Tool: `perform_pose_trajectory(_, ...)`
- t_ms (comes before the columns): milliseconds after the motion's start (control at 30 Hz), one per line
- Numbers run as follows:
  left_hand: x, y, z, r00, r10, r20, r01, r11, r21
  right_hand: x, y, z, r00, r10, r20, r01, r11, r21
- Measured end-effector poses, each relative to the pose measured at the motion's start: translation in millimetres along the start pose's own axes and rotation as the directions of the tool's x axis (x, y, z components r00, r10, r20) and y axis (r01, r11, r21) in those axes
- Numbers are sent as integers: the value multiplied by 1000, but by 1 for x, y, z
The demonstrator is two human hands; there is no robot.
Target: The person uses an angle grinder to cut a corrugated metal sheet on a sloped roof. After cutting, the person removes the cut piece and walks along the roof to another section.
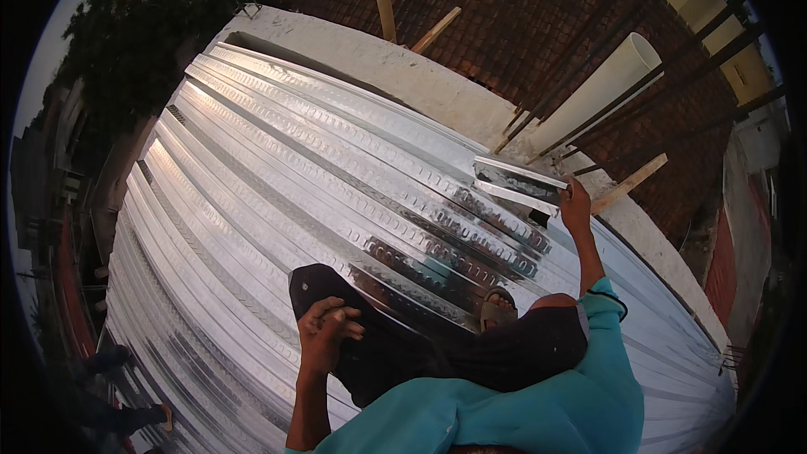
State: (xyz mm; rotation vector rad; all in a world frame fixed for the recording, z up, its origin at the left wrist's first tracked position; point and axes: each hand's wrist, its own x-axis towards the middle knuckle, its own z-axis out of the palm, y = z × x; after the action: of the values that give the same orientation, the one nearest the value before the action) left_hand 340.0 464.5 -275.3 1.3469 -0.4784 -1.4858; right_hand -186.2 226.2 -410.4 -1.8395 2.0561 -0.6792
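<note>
Nearest: wearer's turquoise shirt, then dark trousers, legs folded low over the decking (landmark). Left hand is above the decking beside one knee; fingers loosely bent with small gaps, nothing seen in them. Sandalled foot rests on the decking.

Right hand is clamped on the near right end of a metal piece, located at the decking's far edge. Whether the piece bears on the decking or is held just clear: cannot tell.

Handling note (judgement): gripped at one end only, the piece may swing or twist; the free left hand could steady its other end. Keep fingers off cut edges, weight on the ribs.

Materials: decking is bright, mirror-like sheet metal, long parallel ribs, rows of small embossed dimples. Metal piece is straight, narrow, equally shiny.

Beyond the decking's far edge: rough pale concrete ledge; smooth off-white round pipe, open-ended, slanting; wooden stake. Farthest: brown, small-scaled tiled roof.
</note>
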Motion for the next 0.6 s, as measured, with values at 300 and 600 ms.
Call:
perform_pose_trajectory(300,-2,8,-2,1000,-24,10,23,999,44,98,-249,41,693,-679,242,719,623,-308)
perform_pose_trajectory(600,-17,2,-13,1000,18,10,-18,1000,-10,57,-203,-14,799,-596,-79,565,790,-240)
